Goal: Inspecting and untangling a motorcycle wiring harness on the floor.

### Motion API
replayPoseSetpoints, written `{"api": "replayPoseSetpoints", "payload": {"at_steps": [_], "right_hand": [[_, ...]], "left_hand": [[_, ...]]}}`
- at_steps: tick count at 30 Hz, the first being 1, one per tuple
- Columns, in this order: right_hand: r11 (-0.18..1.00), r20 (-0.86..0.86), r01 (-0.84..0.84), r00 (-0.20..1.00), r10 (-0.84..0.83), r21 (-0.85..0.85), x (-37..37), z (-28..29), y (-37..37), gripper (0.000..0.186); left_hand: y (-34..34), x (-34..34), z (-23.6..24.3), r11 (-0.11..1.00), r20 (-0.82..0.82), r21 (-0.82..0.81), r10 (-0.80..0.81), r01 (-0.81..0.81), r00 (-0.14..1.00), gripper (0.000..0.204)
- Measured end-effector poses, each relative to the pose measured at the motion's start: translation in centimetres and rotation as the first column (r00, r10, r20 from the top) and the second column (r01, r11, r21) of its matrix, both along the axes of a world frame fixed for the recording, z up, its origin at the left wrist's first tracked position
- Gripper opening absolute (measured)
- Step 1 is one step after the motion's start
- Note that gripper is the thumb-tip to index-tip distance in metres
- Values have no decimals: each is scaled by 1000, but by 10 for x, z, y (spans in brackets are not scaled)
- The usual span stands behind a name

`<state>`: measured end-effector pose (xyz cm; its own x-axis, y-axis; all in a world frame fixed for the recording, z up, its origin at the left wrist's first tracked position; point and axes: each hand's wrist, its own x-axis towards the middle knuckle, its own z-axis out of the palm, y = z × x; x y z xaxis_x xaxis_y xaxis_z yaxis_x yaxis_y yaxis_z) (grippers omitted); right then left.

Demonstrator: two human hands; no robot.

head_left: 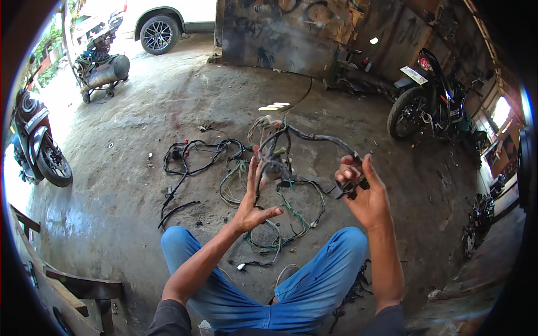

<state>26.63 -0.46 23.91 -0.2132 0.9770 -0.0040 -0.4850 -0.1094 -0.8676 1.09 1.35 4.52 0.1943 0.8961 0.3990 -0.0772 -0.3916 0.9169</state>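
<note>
A wiring harness wrapped in black tape (319,136) hangs in the air in front of me, with loose coloured wires at its far end. My right hand (370,199) has its fingers curled round the right end of the harness, where a black connector (339,191) sticks out. My left hand (250,208) is beside the bundle with fingers stretched and thumb apart; a strand passes against its fingers. Beneath, green and black wires (307,227) loop on the floor, one ending in a white plug (241,267). Another black harness (178,152) lies to their left.
My knees in blue jeans (314,280) flank the wires on the stained concrete floor (123,151). Motorcycles stand at left (47,151) and right (431,101). An air compressor (106,73) and a white car (190,14) are at the back left. Wooden framing (84,285) is at lower left.
</note>
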Motion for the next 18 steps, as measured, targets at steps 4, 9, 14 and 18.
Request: {"api": "replayPoseSetpoints", "payload": {"at_steps": [4,9,14,18], "right_hand": [[994,-14,-75,997,74,-80,-19,-16,-5,57],[973,10,-182,983,186,-140,-29,-33,-3,58],[968,20,-208,977,213,-140,-36,-46,1,56],[965,15,-203,978,209,-166,-36,-53,4,54]], "left_hand": [[-7,-9,2,970,316,-230,-3,80,949,92],[-10,-22,24,963,669,-114,-107,244,735,80],[-6,-31,15,936,716,-139,-130,323,686,72],[-5,-24,13,922,699,-251,-38,295,714,69]]}}
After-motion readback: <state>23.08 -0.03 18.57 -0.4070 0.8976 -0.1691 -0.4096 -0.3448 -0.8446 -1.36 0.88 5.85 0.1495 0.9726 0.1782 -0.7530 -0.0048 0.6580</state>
